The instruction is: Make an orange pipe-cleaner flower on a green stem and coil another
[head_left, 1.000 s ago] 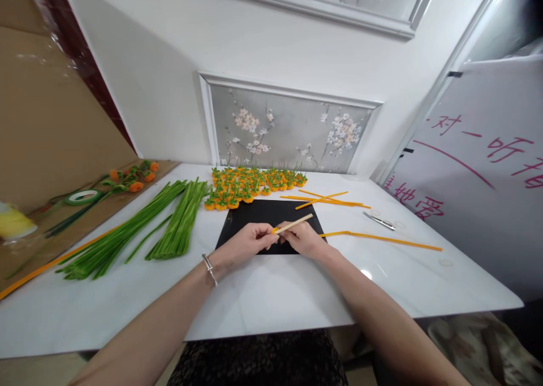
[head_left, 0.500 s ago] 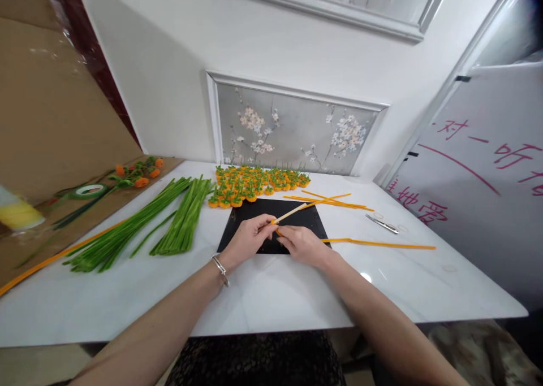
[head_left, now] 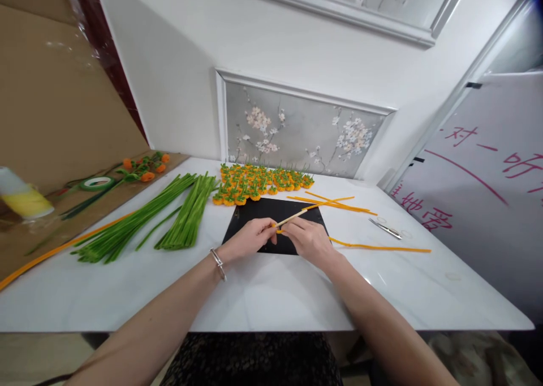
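Over a black mat (head_left: 245, 213), my left hand (head_left: 252, 236) is closed around the near end of a thin pale wooden stick (head_left: 292, 217), which points away and to the right. A bit of orange pipe cleaner shows at the stick's near end, between my fingertips. My right hand (head_left: 311, 242) pinches the same orange pipe cleaner (head_left: 382, 247) close to the stick. Its long tail appears beyond my right hand and lies across the white table. My fingers hide how the pipe cleaner wraps the stick.
Small orange pieces with green tops (head_left: 265, 181) crowd the back. Green pipe cleaners (head_left: 186, 219) lie left, loose orange ones (head_left: 339, 204) behind my right hand. A silver cutting tool (head_left: 385, 228) lies right. Green tape (head_left: 97, 183) and orange flowers (head_left: 147, 176) rest on cardboard at left.
My right hand has shifted slightly up and right, now covering part of the stick. The pipe cleaner's tail has slid a little left. The view has turned slightly.
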`<state>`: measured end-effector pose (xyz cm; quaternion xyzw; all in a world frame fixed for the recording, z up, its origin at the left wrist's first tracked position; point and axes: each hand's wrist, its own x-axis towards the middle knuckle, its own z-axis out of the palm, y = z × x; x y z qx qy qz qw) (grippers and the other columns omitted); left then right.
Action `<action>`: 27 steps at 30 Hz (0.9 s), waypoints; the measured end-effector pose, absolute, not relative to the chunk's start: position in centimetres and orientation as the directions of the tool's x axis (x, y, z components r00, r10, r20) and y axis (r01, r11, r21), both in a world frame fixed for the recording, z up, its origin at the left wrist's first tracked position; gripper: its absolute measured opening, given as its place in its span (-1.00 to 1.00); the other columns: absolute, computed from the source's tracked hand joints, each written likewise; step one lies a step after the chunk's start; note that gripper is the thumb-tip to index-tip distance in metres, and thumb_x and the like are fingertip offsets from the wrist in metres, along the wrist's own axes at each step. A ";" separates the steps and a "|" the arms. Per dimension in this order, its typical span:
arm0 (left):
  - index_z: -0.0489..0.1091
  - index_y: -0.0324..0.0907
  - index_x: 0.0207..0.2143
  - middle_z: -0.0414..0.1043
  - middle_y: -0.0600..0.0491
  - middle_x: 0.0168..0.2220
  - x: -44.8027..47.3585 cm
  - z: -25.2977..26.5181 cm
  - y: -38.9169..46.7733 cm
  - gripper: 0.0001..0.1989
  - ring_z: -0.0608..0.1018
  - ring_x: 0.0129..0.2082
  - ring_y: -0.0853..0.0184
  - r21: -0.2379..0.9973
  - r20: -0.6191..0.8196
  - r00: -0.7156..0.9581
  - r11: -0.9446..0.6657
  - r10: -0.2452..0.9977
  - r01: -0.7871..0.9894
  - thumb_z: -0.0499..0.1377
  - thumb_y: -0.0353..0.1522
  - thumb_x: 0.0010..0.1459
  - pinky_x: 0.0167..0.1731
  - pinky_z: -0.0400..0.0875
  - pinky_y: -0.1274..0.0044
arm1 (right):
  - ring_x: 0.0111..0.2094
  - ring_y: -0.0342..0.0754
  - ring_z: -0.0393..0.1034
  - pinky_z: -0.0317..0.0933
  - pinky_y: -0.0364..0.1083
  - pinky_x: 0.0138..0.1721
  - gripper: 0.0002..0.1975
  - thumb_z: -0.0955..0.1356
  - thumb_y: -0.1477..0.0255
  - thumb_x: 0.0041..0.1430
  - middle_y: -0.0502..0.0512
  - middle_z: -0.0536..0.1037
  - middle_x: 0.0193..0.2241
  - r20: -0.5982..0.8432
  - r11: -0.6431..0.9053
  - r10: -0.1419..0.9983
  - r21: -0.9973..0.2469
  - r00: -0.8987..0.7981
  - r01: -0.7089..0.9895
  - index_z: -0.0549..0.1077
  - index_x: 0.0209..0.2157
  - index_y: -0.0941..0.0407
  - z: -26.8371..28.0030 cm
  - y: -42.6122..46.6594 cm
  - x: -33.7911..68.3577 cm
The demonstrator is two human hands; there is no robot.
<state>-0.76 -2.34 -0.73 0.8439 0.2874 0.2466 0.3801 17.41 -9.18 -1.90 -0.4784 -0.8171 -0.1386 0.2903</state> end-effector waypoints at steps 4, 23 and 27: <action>0.41 -0.21 -0.34 0.44 0.07 -0.46 -1.0 -0.5 -2.3 -0.76 0.37 -0.52 0.40 0.779 0.196 0.740 -0.561 0.643 0.281 -0.02 -0.32 0.18 -0.52 0.24 0.61 | -0.27 -0.09 0.39 0.17 -0.18 -0.27 -0.77 0.18 0.44 0.36 0.10 0.51 -0.26 0.636 0.495 0.675 -0.016 -0.374 0.868 0.46 -0.24 0.08 -2.0 -9.1 17.4; 0.35 -0.18 -0.38 0.39 0.08 -0.47 -1.0 -0.5 -2.9 -0.80 0.41 -0.47 0.34 0.496 0.318 0.721 -0.756 0.616 0.427 0.01 -0.31 0.25 -0.45 0.15 0.56 | -0.30 -0.07 0.31 0.08 -0.11 -0.28 -0.77 0.19 0.47 0.35 0.08 0.53 -0.31 0.679 0.452 0.639 0.048 -0.362 0.890 0.47 -0.26 0.08 -2.1 -8.8 17.9; 0.33 -0.19 -0.42 0.36 0.07 -0.52 -0.7 -0.8 -3.1 -0.79 0.41 -0.51 0.34 0.418 0.309 0.761 -0.800 0.570 0.430 -0.01 -0.37 0.25 -0.50 0.12 0.55 | -0.33 -0.08 0.31 0.11 -0.15 -0.30 -0.76 0.18 0.44 0.37 0.08 0.51 -0.38 0.675 0.446 0.653 0.022 -0.342 0.895 0.47 -0.23 0.07 -2.2 -8.8 18.1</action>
